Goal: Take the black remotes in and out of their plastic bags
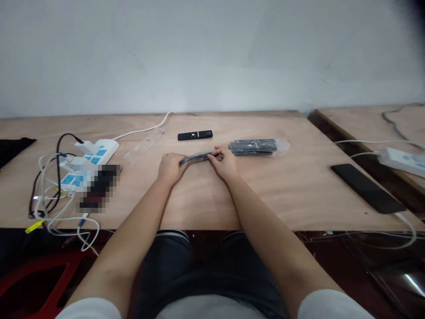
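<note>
Between my two hands is a dark remote control in a clear plastic sleeve, low over the wooden table. My left hand has its fingers closed on the left end. At the other end, my right hand pinches the sleeve between thumb and fingers. Just right of that hand lie several more wrapped remote controls, stacked together. A bare black remote control rests farther back, its buttons facing up.
On the left a white power strip stands among tangled cables, beside a pixelated dark object. An emptied-looking clear sleeve lies behind. At right are a black phone on a white cable and another power strip. A wall backs the table.
</note>
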A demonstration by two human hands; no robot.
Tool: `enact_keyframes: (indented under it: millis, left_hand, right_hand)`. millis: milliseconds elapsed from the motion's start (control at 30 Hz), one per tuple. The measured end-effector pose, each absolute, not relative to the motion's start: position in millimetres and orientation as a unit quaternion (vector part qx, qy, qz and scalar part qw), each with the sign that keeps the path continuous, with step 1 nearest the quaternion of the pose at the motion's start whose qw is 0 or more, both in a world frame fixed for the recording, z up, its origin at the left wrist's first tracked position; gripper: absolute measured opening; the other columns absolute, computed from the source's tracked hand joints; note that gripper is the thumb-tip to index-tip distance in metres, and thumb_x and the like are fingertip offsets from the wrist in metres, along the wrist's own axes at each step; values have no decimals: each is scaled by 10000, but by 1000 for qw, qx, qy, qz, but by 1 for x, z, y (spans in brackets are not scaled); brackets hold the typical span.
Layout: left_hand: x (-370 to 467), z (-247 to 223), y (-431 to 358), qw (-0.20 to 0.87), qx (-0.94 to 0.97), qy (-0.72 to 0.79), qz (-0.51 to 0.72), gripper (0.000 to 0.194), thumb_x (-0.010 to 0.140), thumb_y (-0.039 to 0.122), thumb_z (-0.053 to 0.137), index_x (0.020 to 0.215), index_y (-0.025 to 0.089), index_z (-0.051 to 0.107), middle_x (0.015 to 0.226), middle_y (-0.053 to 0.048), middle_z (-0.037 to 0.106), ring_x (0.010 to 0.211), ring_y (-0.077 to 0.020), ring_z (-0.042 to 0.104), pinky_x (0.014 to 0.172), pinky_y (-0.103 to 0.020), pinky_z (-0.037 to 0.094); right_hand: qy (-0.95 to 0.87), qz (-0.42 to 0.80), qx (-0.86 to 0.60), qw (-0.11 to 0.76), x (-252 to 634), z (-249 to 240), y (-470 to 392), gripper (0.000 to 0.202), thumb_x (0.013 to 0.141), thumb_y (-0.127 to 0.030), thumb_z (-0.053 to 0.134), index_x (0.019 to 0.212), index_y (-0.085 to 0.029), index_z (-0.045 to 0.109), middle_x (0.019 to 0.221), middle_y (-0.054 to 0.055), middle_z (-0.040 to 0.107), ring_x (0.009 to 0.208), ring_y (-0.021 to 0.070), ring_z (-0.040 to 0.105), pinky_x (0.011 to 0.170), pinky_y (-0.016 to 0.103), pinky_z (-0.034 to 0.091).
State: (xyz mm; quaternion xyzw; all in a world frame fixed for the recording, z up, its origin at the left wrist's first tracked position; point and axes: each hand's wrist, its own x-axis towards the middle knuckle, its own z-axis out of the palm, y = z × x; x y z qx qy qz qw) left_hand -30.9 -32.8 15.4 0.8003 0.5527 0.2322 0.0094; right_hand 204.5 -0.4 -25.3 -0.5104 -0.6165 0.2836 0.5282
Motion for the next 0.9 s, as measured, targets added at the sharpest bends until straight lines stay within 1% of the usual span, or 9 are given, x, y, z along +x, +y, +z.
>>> enact_keyframes:
  millis: [67,233,400,500,667,800,900]
  left_hand:
    - [-31,15,-33,8,800,555,231,316,975,508,608,973,258,802,949,-83,794,936,-288,696,866,-426,457]
    - [-30,15,-34,-2,790,563,244,316,955,519,637,959,238,782,924,-87,784,927,-286,697,887,-429,465]
    - [-30,15,-33,-2,779,571,258,298,919,512,689,969,231,775,950,-94,781,935,-299,698,892,-439,474]
    - [-30,14,-32,6,778,572,260,316,911,519,697,978,221,777,946,-97,779,922,-295,697,883,-435,483]
    - [-31,12,-31,32,786,554,272,302,909,503,699,987,220,771,966,-96,771,928,-275,683,882,-415,500]
    - [-30,11,-32,42,789,544,283,283,911,481,701,993,217,761,974,-94,757,957,-272,662,904,-415,504]
    - [-30,10,-32,44,789,541,286,278,917,473,696,994,212,754,974,-94,749,963,-272,652,911,-415,503]
  right_hand:
    - [-620,282,-508,527,205,-25,0,275,804,-473,749,822,-210,672,1233,169,710,918,260,741,871,486,630]
    - [-618,272,-513,530,206,-27,2,253,870,-467,696,832,-220,656,1203,150,733,1088,286,721,990,505,578]
    - [-590,286,-505,561,207,-30,4,239,883,-449,681,833,-230,599,1236,165,725,1096,284,724,985,505,580]
    - [-574,286,-499,583,207,-31,5,261,886,-462,674,822,-234,564,1256,180,710,1133,288,712,1011,518,568]
    - [-555,286,-472,622,207,-30,5,287,901,-481,660,833,-236,528,1339,180,634,1202,277,684,1023,504,571]
    - [-537,274,-470,644,210,-31,8,290,878,-464,688,819,-223,538,1341,177,580,1144,260,701,1035,502,556]
    - [-532,277,-477,643,210,-34,12,310,852,-483,705,816,-223,540,1268,160,614,1092,247,702,1024,493,551]
